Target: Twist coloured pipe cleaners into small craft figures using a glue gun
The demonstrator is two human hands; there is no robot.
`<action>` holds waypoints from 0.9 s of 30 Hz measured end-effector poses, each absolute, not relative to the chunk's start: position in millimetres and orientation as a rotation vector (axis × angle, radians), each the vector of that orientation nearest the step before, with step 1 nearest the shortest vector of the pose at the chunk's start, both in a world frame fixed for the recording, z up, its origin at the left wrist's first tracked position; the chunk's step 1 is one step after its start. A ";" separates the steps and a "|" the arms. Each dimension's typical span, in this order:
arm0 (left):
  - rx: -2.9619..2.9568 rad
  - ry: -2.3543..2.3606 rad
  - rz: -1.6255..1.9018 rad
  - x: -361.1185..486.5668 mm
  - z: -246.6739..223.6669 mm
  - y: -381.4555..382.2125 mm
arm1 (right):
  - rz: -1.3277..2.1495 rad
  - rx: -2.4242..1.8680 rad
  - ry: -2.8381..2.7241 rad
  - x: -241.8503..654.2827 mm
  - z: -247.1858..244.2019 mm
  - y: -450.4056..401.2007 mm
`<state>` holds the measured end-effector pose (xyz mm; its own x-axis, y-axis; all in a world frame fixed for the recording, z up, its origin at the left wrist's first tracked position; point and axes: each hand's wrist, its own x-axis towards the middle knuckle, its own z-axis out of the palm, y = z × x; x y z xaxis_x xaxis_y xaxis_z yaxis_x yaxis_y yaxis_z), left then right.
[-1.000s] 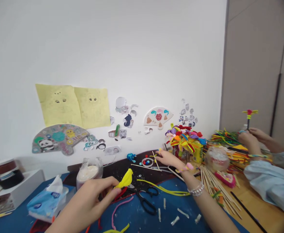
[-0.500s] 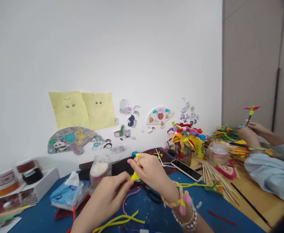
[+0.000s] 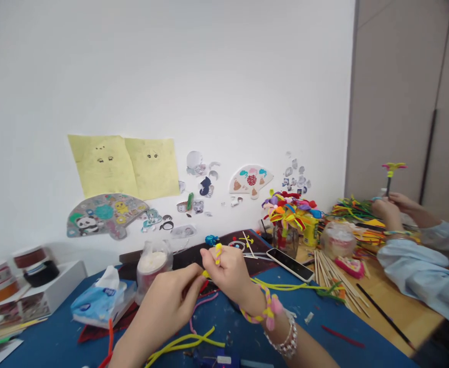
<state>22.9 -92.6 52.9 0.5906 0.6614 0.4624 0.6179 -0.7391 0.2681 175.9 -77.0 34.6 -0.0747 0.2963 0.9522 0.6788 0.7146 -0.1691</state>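
White wall [image 3: 170, 76] behind, blue mat [image 3: 55, 347] on table. L hand [image 3: 163, 306] curled, fingertips pinching low end of yellow pipe cleaner [image 3: 217, 254]; R hand [image 3: 224, 273] closed on it too, piece held between both, top end poking up. Phone [image 3: 290, 265] nearby. Pink-yellow twist [image 3: 264, 306] round R wrist. Co-worker's hands [image 3: 388, 209] far right hold pipe-cleaner flower [image 3: 391, 168].

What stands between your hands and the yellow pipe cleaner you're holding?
Nothing visible does. The left hand and right hand are both up against the yellow pipe cleaner, with no other object between them and it.
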 end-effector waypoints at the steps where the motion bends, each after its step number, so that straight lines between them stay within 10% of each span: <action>1: 2.753 1.136 0.843 24.2 51.3 -92.2 | -0.328 -0.833 -1.649 175.6 32.9 -73.7; 14: 2.634 1.122 0.987 34.2 41.5 -85.7 | -0.216 -0.994 -1.606 175.7 29.8 -71.1; 27: 2.334 0.921 1.006 25.6 53.8 -87.6 | 0.940 -0.769 -1.947 248.3 65.6 -81.5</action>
<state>25.6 -87.6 53.8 0.5150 0.7185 0.4675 0.4023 -0.6842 0.6083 248.3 -81.5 65.6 -0.4754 0.7798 0.4072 0.1659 0.5341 -0.8290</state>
